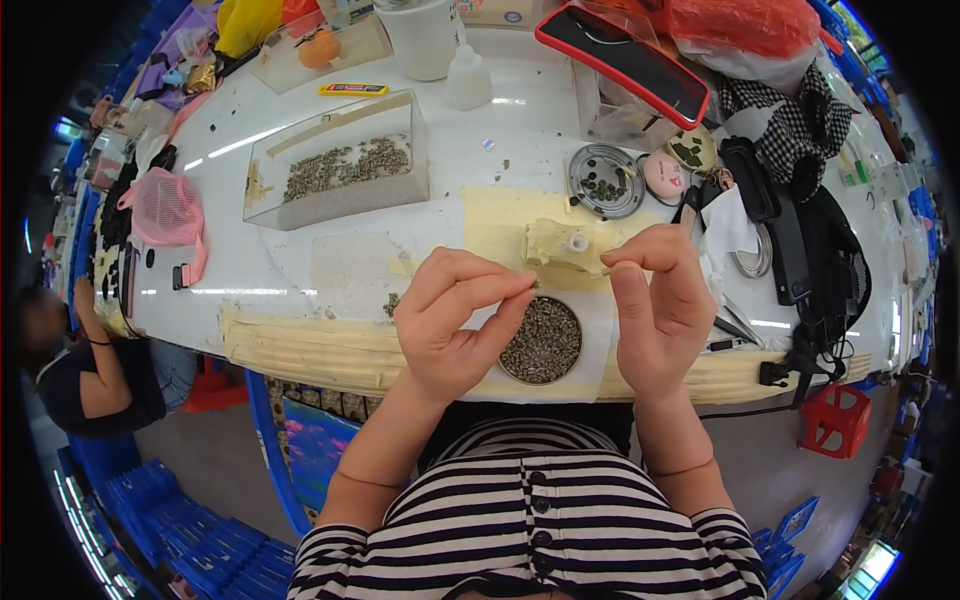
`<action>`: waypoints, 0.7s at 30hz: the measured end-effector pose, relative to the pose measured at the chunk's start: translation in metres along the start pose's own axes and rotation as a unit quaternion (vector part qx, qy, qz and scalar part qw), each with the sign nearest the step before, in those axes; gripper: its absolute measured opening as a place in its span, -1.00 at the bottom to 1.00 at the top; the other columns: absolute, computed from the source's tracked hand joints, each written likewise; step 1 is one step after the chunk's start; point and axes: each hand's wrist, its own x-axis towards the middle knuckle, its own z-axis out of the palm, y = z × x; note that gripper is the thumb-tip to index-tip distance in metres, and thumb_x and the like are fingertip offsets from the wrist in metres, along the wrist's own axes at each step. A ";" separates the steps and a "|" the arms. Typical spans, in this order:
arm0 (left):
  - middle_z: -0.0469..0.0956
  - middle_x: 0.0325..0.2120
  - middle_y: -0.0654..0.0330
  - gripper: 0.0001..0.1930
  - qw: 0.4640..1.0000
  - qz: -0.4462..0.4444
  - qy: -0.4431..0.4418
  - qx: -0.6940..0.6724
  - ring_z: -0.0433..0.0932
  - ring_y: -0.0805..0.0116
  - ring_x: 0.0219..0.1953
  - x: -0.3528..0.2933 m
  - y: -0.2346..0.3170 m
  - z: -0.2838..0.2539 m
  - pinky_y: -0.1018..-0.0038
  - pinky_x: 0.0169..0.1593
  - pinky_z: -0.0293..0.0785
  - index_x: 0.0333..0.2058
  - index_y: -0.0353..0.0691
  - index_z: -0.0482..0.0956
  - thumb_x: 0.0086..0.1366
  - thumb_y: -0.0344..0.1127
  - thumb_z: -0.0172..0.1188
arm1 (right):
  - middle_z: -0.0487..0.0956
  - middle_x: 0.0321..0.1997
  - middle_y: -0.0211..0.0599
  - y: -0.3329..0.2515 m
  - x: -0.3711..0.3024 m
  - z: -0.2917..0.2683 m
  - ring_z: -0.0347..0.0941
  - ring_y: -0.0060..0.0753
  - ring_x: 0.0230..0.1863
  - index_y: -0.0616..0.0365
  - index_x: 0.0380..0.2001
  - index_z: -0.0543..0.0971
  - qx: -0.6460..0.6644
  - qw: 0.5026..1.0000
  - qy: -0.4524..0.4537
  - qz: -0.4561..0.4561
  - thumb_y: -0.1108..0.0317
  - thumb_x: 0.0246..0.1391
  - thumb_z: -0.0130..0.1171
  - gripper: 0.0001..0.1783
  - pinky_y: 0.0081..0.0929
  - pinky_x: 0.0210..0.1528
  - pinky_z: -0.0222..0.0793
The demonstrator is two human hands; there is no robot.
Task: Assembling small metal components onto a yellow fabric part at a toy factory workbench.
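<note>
My left hand is closed in a pinch, thumb against fingertips, on a tiny greyish metal part. Just below those fingertips, a round tin is filled with many similar small metal parts. My right hand also pinches, thumb to forefinger; a thin pale tip shows there, too small to name. Between and beyond the hands stands a block wrapped in yellowish tape, with a small white cylinder on it. Both hands hover apart over the near part of the white table.
A clear box of small metal parts stands at the far left. Further back are a white squeeze bottle and a red-cased phone. A round dish of dark pieces lies right. A co-worker sits at the left.
</note>
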 end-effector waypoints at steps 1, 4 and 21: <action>0.60 -0.39 0.16 -0.77 1.000 0.001 0.009 0.002 0.52 0.34 -0.37 0.000 0.000 0.001 0.50 -0.29 0.41 -0.31 -0.31 0.68 0.01 -0.66 0.38 | 0.55 -0.38 -0.32 0.001 0.000 0.001 0.39 -0.36 -0.28 0.23 -0.40 0.61 -0.003 1.000 -0.003 -0.005 0.49 0.05 0.32 -0.93 -0.51 -0.19 0.29; 0.61 -0.44 0.22 -0.74 1.000 0.006 0.026 0.004 0.53 0.34 -0.42 0.002 0.001 0.003 0.50 -0.36 0.39 -0.32 -0.24 0.71 -0.04 -0.63 0.42 | 0.55 -0.38 -0.33 0.003 0.001 0.003 0.39 -0.36 -0.28 0.23 -0.40 0.61 -0.005 1.000 -0.006 -0.010 0.50 0.05 0.32 -0.93 -0.51 -0.19 0.29; 0.62 -0.44 0.22 -0.72 0.999 0.026 0.021 0.006 0.53 0.33 -0.41 0.004 0.000 0.003 0.49 -0.36 0.39 -0.31 -0.24 0.71 -0.05 -0.63 0.42 | 0.56 -0.38 -0.34 0.006 0.001 0.004 0.40 -0.37 -0.28 0.23 -0.41 0.60 -0.019 1.000 -0.012 -0.014 0.50 0.05 0.32 -0.93 -0.50 -0.18 0.30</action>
